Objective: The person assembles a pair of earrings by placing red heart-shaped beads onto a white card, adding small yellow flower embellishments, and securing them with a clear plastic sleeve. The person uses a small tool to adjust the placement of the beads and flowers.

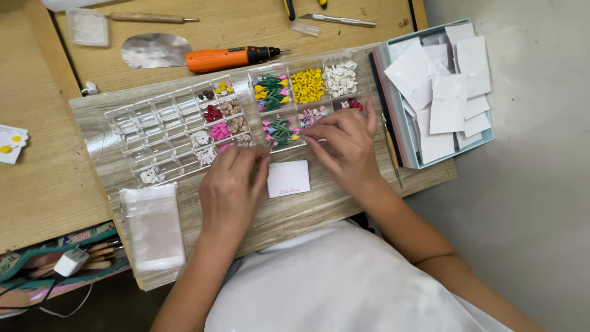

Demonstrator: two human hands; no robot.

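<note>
My left hand [230, 184] rests on the wooden board [101, 160], fingers curled together just left of a small white card [288, 178]. It touches the near edge of a clear compartment box [153, 120] that holds small pink, red and white pieces. My right hand [344, 144] hovers over the front of a second clear box [307, 86] filled with tiny clay flowers in yellow, white, pink and green. Its fingertips pinch at the compartment of tulip-like pieces [279, 130]; whether a piece is between them I cannot tell.
A stack of clear plastic sleeves [153, 227] lies front left on the board. A light blue box of white cards [439, 92] stands at the right edge. Behind are an orange hand drill [230, 58], a metal palette knife [153, 50] and a craft knife [338, 20].
</note>
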